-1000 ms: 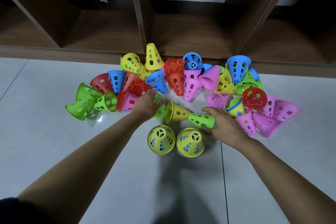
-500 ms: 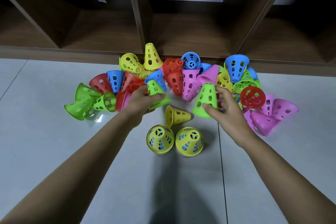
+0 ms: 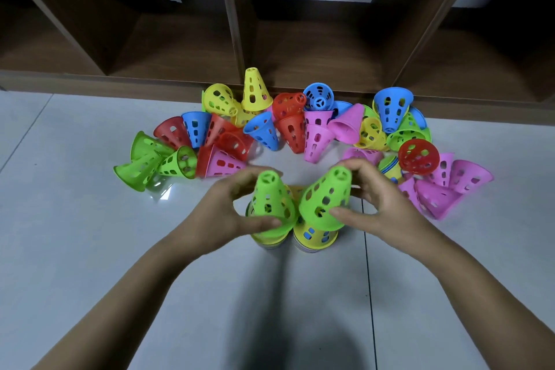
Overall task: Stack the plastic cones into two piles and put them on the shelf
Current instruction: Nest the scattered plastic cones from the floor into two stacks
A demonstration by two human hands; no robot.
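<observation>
Holding L cone (image 3: 270, 204) upright in L hand (image 3: 216, 213), fingers + thumb curled round it, base nearly on L pile (image 3: 268, 243); gripping R cone (image 3: 326, 201) likewise in R hand (image 3: 381, 201), tip tilted right, over R pile (image 3: 315, 239), prob. needs righting, then straight down.

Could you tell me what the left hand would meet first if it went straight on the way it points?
Past its own left green cone, probably the right green cone in the right hand; depth is unclear.
</observation>
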